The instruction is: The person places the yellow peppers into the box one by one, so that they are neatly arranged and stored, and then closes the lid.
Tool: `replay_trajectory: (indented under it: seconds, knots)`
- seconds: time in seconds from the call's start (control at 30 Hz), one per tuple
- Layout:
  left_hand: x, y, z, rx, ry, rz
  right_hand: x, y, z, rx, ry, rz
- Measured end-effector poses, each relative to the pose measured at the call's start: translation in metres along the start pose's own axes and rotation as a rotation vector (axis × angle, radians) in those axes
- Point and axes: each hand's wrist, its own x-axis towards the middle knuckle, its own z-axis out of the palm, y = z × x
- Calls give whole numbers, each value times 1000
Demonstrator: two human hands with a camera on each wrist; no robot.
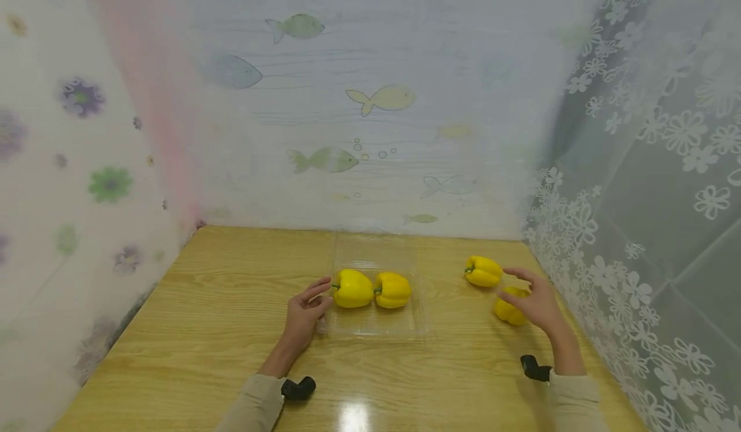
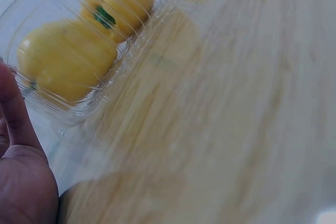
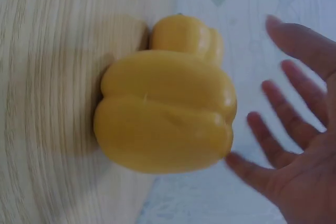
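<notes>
Two yellow bell peppers, a left one (image 1: 353, 288) and a right one (image 1: 393, 290), lie side by side in a clear plastic container (image 1: 370, 329). My left hand (image 1: 302, 313) is at the container's left side, fingers and thumb extended by its wall and the left pepper's stem. In the left wrist view, the thumb (image 2: 13, 108) stands by the container's corner. Over on the right, my right hand (image 1: 535, 300) hovers with spread fingers above a nearer bell pepper (image 3: 163, 114), partly covering it in the head view. Just beyond lies another bell pepper (image 1: 483, 271), stem to the left.
Everything rests on a wood-grain table (image 1: 231, 303). Behind it hangs a fish-print curtain (image 1: 376, 162). A flower-print curtain (image 1: 87, 181) borders the left, and a white-flowered lace curtain (image 1: 654, 278) the right. The container's clear lid (image 1: 373, 249) lies folded back toward the rear.
</notes>
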Motion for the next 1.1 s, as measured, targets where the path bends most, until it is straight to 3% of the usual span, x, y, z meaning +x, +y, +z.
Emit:
replay_trajectory:
  seconds: [0.23,0.57,0.8,0.97,1.1]
  knots:
    - [1,-4,-1,-1,-4,20,-5,10,0,-157,-182,102]
    - [-1,1,0,11,-8,7,-13,19,5,-183,-112,130]
    - [-1,4,-1,35,-18,2,-18,24,11,-16,-22,166]
    - [-2,3,-1,29,-25,-6,-21,31,13,104,-41,189]
    - [-2,3,-1,26,-26,-4,-24,34,9,134,-80,211]
